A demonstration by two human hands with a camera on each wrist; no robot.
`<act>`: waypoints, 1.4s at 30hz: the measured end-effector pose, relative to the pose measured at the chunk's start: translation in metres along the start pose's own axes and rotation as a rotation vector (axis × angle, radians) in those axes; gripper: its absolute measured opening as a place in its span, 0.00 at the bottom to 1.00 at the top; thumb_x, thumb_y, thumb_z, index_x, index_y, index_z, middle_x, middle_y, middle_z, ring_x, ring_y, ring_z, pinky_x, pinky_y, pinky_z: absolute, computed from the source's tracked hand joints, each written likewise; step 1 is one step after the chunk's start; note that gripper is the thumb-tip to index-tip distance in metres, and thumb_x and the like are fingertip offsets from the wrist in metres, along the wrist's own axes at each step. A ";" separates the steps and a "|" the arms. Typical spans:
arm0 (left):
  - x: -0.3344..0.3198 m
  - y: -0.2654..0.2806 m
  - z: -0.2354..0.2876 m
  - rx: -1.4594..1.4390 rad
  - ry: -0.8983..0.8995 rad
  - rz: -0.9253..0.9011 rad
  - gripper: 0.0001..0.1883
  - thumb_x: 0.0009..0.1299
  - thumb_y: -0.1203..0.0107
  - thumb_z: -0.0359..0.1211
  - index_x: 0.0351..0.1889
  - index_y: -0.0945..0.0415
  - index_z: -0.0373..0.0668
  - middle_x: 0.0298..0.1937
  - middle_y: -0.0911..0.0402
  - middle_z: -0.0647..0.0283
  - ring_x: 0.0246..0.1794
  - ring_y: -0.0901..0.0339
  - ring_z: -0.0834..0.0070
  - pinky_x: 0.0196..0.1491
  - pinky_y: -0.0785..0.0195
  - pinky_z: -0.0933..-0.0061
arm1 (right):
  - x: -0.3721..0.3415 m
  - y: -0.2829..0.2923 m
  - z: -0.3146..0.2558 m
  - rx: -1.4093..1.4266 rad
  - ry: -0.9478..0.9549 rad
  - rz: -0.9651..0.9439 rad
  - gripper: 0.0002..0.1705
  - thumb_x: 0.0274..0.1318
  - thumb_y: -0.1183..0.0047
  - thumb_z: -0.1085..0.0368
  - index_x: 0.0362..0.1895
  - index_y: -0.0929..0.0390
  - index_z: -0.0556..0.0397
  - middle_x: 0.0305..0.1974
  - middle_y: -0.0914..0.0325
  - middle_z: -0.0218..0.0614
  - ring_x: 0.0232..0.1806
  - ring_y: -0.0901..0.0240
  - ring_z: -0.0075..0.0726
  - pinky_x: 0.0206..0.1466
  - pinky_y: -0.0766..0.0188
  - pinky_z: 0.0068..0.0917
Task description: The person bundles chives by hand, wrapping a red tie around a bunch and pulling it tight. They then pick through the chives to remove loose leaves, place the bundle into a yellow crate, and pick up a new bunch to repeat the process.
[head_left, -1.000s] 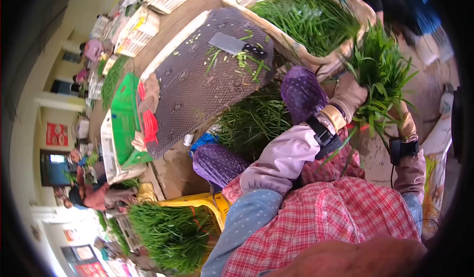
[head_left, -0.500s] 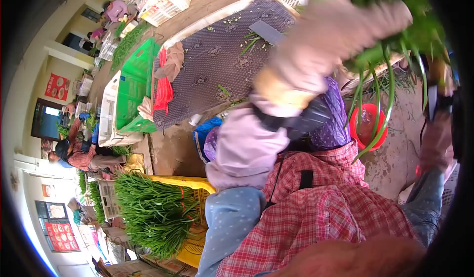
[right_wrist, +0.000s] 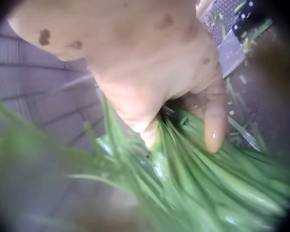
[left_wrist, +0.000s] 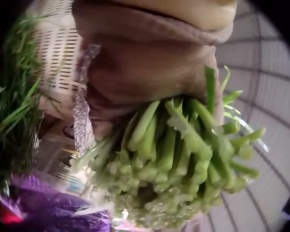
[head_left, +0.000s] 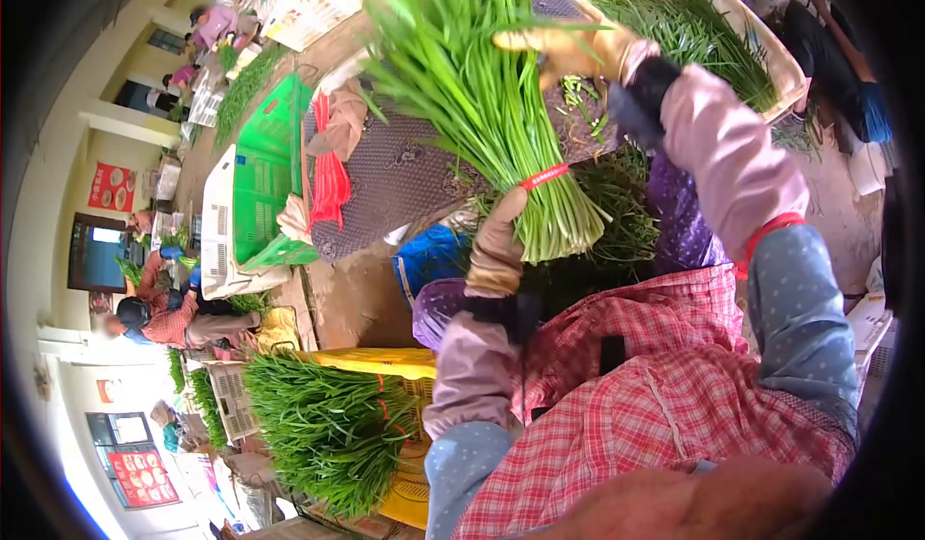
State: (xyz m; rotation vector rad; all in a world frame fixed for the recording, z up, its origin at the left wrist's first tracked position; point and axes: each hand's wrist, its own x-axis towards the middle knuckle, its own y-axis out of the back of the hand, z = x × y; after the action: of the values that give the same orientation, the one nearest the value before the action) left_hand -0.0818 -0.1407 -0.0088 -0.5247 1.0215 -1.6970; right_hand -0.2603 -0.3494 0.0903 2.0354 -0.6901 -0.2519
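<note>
A thick bunch of garlic chives (head_left: 482, 87), with a red band (head_left: 544, 176) near its cut ends, is held slantwise over the patterned board. My gloved left hand (head_left: 498, 241) grips it low, at the band. In the left wrist view the pale cut stems (left_wrist: 174, 145) fan out below that glove (left_wrist: 150, 72). My right hand (head_left: 568, 51), in a tan glove, is up among the leaves. The right wrist view has its fingers (right_wrist: 215, 118) curled on the green blades (right_wrist: 203, 164). A cleaver (right_wrist: 232, 53) lies on the board beyond.
The board (head_left: 385, 188) carries red bands (head_left: 328, 184) and chopped bits. Around it are a green crate (head_left: 270, 184), a white crate (head_left: 785, 73) of loose greens, and a yellow crate (head_left: 405, 492) with banded bunches (head_left: 328, 424). Other people work at far left.
The bunch has swung from the far right to the front of the body, cut ends now pointing down. My left hand came back to the left; my right hand moved in onto the leaves.
</note>
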 end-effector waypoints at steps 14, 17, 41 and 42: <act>-0.016 0.005 -0.066 1.332 -0.168 0.564 0.43 0.56 0.30 0.36 0.65 0.45 0.35 0.56 0.26 0.57 0.52 0.27 0.73 0.56 0.33 0.69 | -0.063 -0.160 -0.053 0.377 -0.551 0.510 0.60 0.32 0.26 0.46 0.65 0.43 0.66 0.54 0.28 0.58 0.58 0.30 0.51 0.63 0.36 0.36; -0.018 0.003 -0.061 0.985 -0.203 0.450 0.43 0.58 0.30 0.37 0.65 0.46 0.35 0.58 0.28 0.57 0.55 0.29 0.72 0.59 0.36 0.70 | -0.073 -0.158 -0.025 0.927 -0.425 0.438 0.44 0.43 0.29 0.59 0.63 0.36 0.60 0.51 0.24 0.41 0.52 0.29 0.33 0.58 0.34 0.30; 0.013 0.033 -0.040 0.334 -0.438 0.437 0.36 0.53 0.34 0.21 0.61 0.35 0.41 0.54 0.26 0.64 0.51 0.27 0.73 0.55 0.32 0.70 | -0.054 -0.176 -0.049 0.763 -0.505 0.595 0.33 0.42 0.30 0.65 0.54 0.28 0.61 0.45 0.20 0.47 0.44 0.23 0.38 0.51 0.28 0.34; 0.013 0.033 -0.040 0.355 -0.446 0.481 0.37 0.53 0.33 0.21 0.62 0.36 0.42 0.55 0.26 0.64 0.53 0.28 0.73 0.55 0.32 0.70 | -0.053 -0.176 -0.049 0.765 -0.505 0.593 0.33 0.42 0.30 0.65 0.54 0.28 0.61 0.45 0.20 0.47 0.44 0.23 0.38 0.51 0.28 0.34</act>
State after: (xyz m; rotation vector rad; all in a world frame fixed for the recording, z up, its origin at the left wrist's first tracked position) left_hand -0.0984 -0.1412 -0.0600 -0.3625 0.4585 -1.2163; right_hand -0.2175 -0.2135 -0.0355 2.3499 -1.8909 -0.1593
